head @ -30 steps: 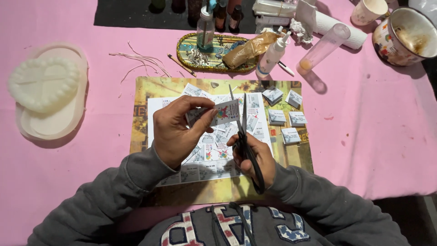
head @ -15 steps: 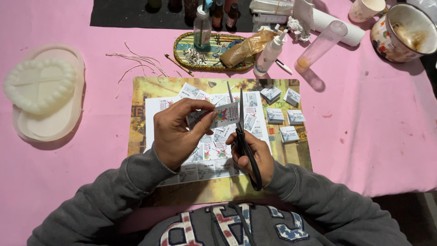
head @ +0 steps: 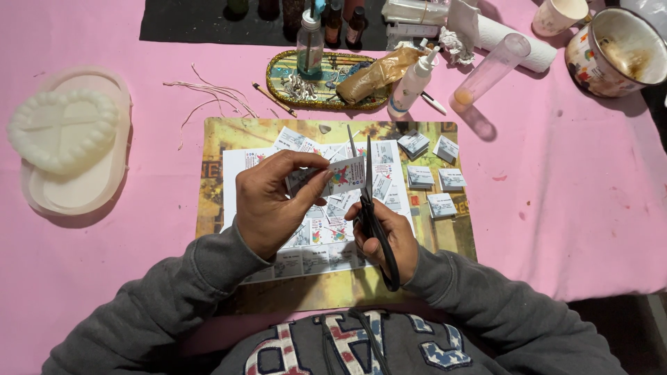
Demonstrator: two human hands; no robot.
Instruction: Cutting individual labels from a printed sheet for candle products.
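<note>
The left hand (head: 267,205) pinches a small printed paper label (head: 345,173) between thumb and fingers, holding it up above the yellow placemat (head: 229,135). The right hand (head: 389,236) is closed around the black handles of a pair of scissors (head: 368,201), with fingers through the loops; the blades point away from the person and stand narrowly parted, with the right edge of the label between them. Both hands sit over the middle of the placemat, above a white printed sheet (head: 240,163) and a scatter of loose cut slips lying on it. On the right part of the placemat, small stacks of cut labels (head: 434,184) lie in a loose group, apart from the sheet. Just beyond the far edge of the placemat stands an oval tray with a gold rim (head: 278,66), which carries a clear bottle and a brown wrapped bundle. A white squeeze bottle (head: 411,85) leans just right of the tray. Some thin white strings (head: 208,94) lie left of the tray, beyond the placemat's far left corner. Well to the left of the placemat rests a white heart-shaped mould (head: 62,128) on the pink tablecloth (head: 570,180). Far right of the placemat, at the table's far corner, stands a patterned enamel mug (head: 615,52).
</note>
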